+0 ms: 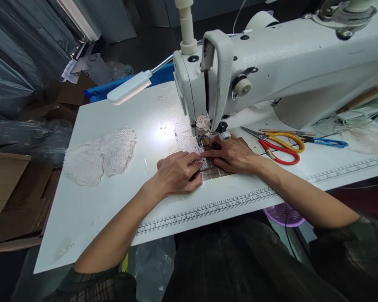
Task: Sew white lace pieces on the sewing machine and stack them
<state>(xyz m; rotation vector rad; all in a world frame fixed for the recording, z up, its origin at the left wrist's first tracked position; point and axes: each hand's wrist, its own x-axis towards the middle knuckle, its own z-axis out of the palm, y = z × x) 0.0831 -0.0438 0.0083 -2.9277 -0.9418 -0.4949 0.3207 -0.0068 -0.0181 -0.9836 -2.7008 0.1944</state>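
Observation:
A strip of white lace fabric (pixel 186 144) runs beneath the presser foot (pixel 203 140) of a white sewing machine (pixel 208 75). My left hand (pixel 180 171) lies just in front of the foot, its fingers curled onto the lace. Close on the other side, my right hand (pixel 232 153) has its thumb and fingers bent together on the fabric edge beside the needle area. Both index fingers nearly meet over the lace. Under the hands is a brownish, shiny plate (pixel 216 173). The fingertips are partly hidden.
Scissors with red and orange handles (pixel 283 147) and a blue-handled tool (pixel 329 141) lie right of my right hand. White lace pieces (pixel 102 157) rest on the table's left. A lamp (pixel 129 87) overhangs the work. A printed ruler (pixel 208 211) follows the front edge.

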